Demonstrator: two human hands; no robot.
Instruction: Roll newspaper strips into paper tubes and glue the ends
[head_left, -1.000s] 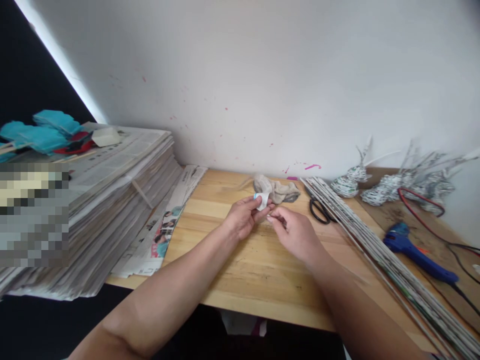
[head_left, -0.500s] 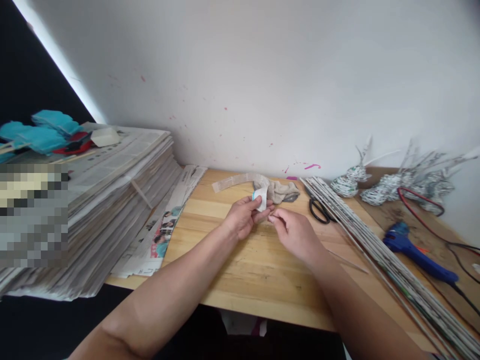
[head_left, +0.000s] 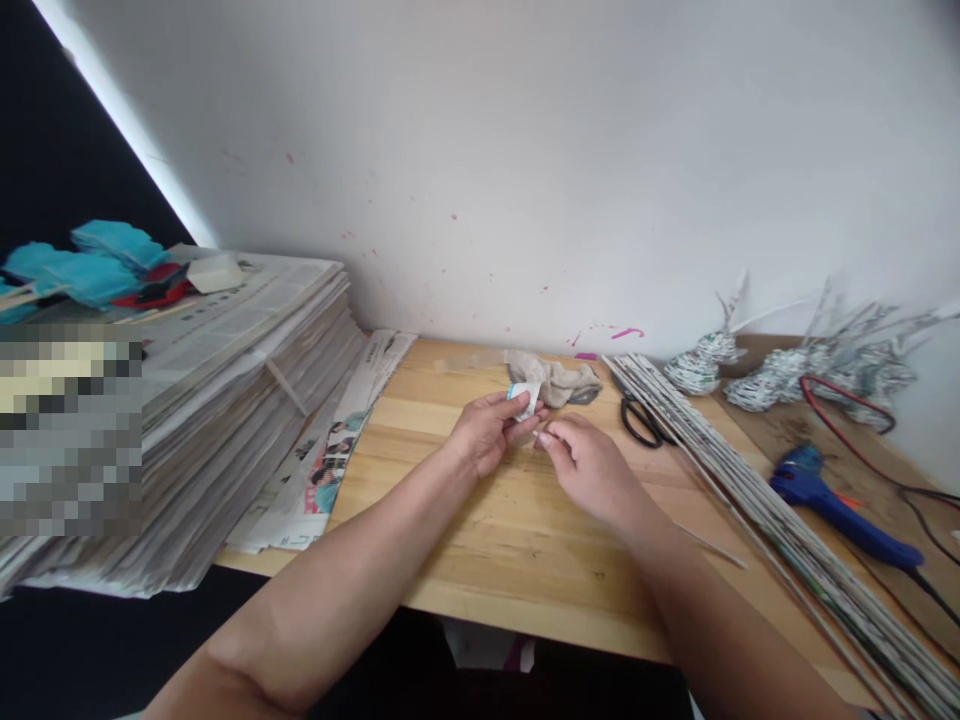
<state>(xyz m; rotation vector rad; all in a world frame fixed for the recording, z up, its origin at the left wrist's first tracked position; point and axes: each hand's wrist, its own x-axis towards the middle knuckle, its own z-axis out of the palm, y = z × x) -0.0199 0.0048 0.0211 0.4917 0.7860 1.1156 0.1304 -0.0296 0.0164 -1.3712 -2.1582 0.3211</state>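
My left hand (head_left: 491, 428) is closed on a paper strip (head_left: 525, 398), white with a blue edge, pinched under the thumb. Behind the fingers a pale, blurred length of the strip trails to the left above the table. Close beside it, my right hand (head_left: 577, 452) pinches a thin stick at the fingertips, near the strip's lower end. The stick (head_left: 712, 547) comes out on the far side of my right forearm, which hides its middle. A crumpled grey-beige cloth (head_left: 574, 382) lies just behind both hands.
Black-handled scissors (head_left: 641, 424) lie partly under a bundle of long paper rods (head_left: 750, 500) at the right. Beyond are a blue glue gun (head_left: 847, 520), its cable, and woven paper pieces (head_left: 701, 362). A tall newspaper stack (head_left: 277, 400) stands left; the wall (head_left: 525, 150) closes the back.
The strip's trailing end has swung and now shows fainter and flatter. The stick's visible end has shifted slightly right and down. Both hands stay nearly in place; the view has moved slightly.
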